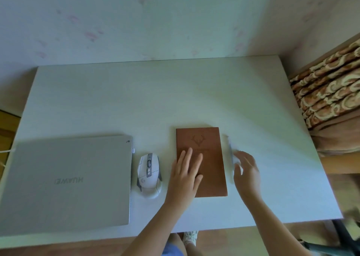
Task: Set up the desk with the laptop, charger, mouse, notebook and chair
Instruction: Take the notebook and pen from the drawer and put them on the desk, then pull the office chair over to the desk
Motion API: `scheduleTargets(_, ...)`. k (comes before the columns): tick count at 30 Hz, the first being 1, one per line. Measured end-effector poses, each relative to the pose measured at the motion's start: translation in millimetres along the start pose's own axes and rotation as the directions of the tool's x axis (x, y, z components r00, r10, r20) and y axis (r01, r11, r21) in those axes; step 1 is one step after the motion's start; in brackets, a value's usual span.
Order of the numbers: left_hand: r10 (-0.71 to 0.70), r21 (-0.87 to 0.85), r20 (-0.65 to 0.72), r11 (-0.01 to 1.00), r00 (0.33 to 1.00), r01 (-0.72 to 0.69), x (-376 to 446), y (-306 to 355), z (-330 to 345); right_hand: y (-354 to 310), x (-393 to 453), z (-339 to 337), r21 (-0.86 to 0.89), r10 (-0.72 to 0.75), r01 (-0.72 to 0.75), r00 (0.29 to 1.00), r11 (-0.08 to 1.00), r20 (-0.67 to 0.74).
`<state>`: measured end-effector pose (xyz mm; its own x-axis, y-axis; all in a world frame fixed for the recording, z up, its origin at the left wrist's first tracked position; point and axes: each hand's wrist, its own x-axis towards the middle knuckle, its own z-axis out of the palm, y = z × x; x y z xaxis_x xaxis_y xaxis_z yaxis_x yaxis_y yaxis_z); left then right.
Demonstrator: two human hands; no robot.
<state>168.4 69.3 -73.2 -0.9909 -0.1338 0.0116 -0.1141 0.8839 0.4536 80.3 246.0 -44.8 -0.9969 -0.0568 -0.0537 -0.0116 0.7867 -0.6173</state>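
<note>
On the white table [175,100] the closed laptop [66,181] lies at the left, the mouse [149,175] just beside it, the brown notebook [208,158] right of that. The left hand [185,177] rests flat on the notebook, fingers straight. The right hand [246,170] sits by a blurred pen [229,148] just beside the notebook — whether it grips the pen I cannot tell.
</note>
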Motion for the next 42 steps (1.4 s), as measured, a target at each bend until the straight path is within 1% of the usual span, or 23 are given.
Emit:
scheduleTargets(2, 0.075, 0.109, 0.058, 0.991, 0.995, -0.081, 0, -7, 6, 3, -6, 4, -0.133, -0.076, 0.086, 0.994, 0.987, 0.079)
scheduleTargets(4, 0.078, 0.157, 0.063, 0.984, 0.995, -0.087, 0, -8, 8, 6, -11, 6, -0.218, -0.09, 0.125, 0.983, 0.968, 0.163)
scheduleTargets(7, 0.048, 0.168, 0.053, 0.984, 0.997, -0.057, 1, -4, 8, 9, -14, 4, -0.256, -0.081, 0.139, 0.971, 0.957, 0.225)
scheduleTargets(11, 0.021, 0.188, 0.06, 0.982, 0.998, -0.032, 3, 0, 4, 2, -14, -4, -0.279, -0.06, 0.132, 0.966, 0.951, 0.25)
scheduleTargets(13, 0.011, 0.209, 0.067, 0.978, 0.998, -0.025, 6, 3, -2, -5, -18, -11, -0.3, -0.125, 0.189, 0.967, 0.935, 0.222)
scheduleTargets(15, 0.032, 0.22, 0.045, 0.975, 0.999, -0.041, 9, 10, -12, -9, -23, -20, -0.299, -0.202, 0.244, 0.966, 0.922, 0.164)
scheduleTargets(19, 0.11, 0.16, -0.113, 0.983, 0.987, -0.092, 2, 35, -44, -21, -42, -44, -0.232, -0.256, 0.264, 0.965, 0.936, 0.063)
scheduleTargets(22, 0.1, 0.094, -0.202, 0.992, 0.974, -0.082, -13, 56, -70, -33, -61, -66, -0.16, -0.284, 0.279, 0.959, 0.947, -0.01)
scheduleTargets(26, 0.065, -0.019, -0.272, 0.997, 0.96, -0.073, -41, 81, -101, -49, -91, -101, -0.118, -0.32, 0.308, 0.942, 0.944, -0.104)
scheduleTargets(31, 0.034, -0.119, -0.307, 0.99, 0.951, -0.074, -76, 98, -139, -70, -136, -143, -0.027, -0.264, 0.264, 0.942, 0.964, -0.207)
scheduleTargets(36, 0.0, -0.215, -0.301, 0.974, 0.954, -0.067, -105, 101, -184, -85, -184, -171, 0.074, -0.164, 0.186, 0.957, 0.98, -0.238)
scheduleTargets(38, 0.016, -0.246, -0.291, 0.965, 0.957, -0.091, -117, 100, -201, -92, -203, -177, 0.109, -0.118, 0.15, 0.959, 0.983, -0.258)
scheduleTargets(42, 0.094, -0.255, -0.259, 0.953, 0.961, -0.162, -141, 97, -227, -108, -244, -181, 0.158, -0.045, 0.095, 0.954, 0.983, -0.295)
